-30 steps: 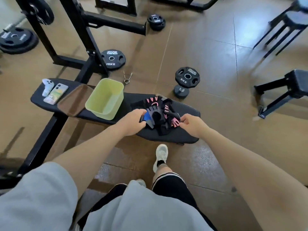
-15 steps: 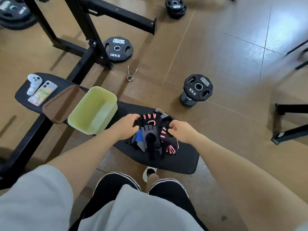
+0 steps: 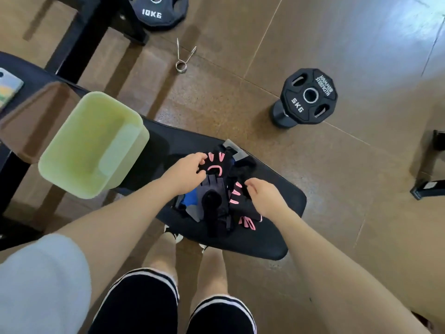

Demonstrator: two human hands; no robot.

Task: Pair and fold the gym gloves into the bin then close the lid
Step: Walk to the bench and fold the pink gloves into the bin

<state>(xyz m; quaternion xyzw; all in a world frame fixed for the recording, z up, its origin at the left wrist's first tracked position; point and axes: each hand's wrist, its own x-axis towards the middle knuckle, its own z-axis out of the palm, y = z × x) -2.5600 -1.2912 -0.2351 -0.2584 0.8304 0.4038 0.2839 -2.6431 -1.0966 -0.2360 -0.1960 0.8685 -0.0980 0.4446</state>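
A pile of gym gloves lies on the black bench pad (image 3: 277, 239). It holds a black glove with pink marks (image 3: 218, 162) at the far side, a second pink-marked glove (image 3: 240, 203) on the right, a dark grey glove (image 3: 213, 191) in the middle and a blue-and-grey glove (image 3: 190, 201) at the left. My left hand (image 3: 185, 174) grips the near edge of the far pink-marked glove. My right hand (image 3: 262, 196) has curled fingers that pinch the right pink-marked glove. The light green bin (image 3: 79, 179) stands open to the left. Its brownish see-through lid (image 3: 33, 119) lies beside it.
A phone (image 3: 8, 86) lies at the bench's far left. On the floor beyond are a 5 kg plate stack (image 3: 308, 97), a 10 kg plate (image 3: 156, 13), a spring collar (image 3: 183, 56) and a black rack frame (image 3: 79, 37). A dark stool leg (image 3: 431, 186) is at the right.
My left hand has left the blue glove and reached to the far pink-marked glove. My right hand has shifted onto the right pink-marked glove. The view has tilted down and come closer.
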